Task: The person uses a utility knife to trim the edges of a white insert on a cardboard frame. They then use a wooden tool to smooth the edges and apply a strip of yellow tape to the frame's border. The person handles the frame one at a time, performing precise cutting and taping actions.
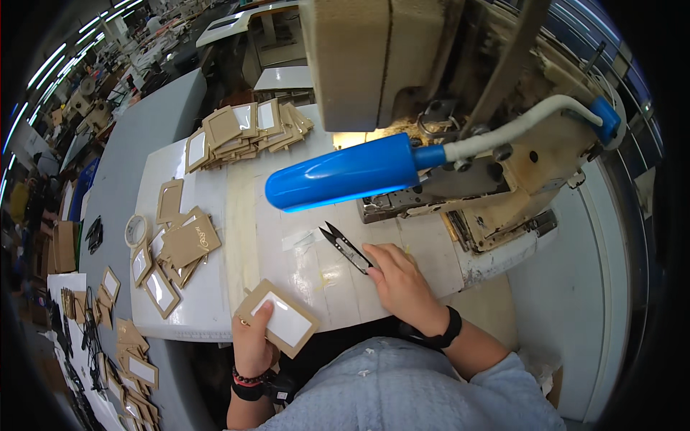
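Observation:
A tan badge holder (289, 321) with a clear window is gripped in my left hand (251, 343), the thumb lying over the window's edge. It is tilted above the table's front edge, and a small metal ring shows near the thumb. On the tabletop, my right hand (406, 284) has its fingers round the handle end of black thread snips (346, 248). The snips' two pointed blades are spread apart and point away to the left. Part of their handle is hidden under the fingers.
A sewing machine (532, 172) stands at the right, with a blue lamp (341, 174) reaching across the table. A large heap of badge holders (223, 129) lies at the back. More holders (190, 241) lie at the left, beside a tape roll (136, 231).

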`<state>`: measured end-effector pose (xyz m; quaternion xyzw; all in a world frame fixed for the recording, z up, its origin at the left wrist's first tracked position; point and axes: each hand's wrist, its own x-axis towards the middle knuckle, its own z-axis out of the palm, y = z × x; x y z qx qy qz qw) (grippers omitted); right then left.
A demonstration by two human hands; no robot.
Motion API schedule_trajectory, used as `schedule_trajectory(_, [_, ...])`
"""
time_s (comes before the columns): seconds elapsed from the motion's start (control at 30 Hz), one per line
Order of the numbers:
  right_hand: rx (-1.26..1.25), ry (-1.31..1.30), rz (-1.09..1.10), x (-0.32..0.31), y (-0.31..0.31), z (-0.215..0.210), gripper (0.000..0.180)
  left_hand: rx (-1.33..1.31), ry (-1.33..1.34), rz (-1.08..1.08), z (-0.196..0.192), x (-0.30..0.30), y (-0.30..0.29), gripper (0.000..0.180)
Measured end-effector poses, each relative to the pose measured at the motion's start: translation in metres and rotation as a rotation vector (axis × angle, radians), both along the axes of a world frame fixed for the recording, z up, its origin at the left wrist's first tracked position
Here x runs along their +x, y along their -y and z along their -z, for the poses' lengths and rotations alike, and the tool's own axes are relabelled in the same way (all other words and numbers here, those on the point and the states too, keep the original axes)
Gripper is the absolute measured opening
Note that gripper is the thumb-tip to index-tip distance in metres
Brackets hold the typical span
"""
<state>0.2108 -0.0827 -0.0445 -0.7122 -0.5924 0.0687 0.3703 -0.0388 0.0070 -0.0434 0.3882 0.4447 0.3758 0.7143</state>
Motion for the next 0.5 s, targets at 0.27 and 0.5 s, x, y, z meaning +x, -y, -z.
schedule_trajectory(0.27, [-0.055, 0.063, 0.360, 0.067, 0.024, 0.000, 0.008, 0.041, -0.047, -0.067, 0.012, -0.018, -0.009, 0.032])
schedule_trajectory(0.5, [-0.140, -0.172, 0.179, 0.027, 0.019, -0.003, 0.009, 0.070, -0.131, -0.003, 0.022, -0.008, -0.012, 0.026])
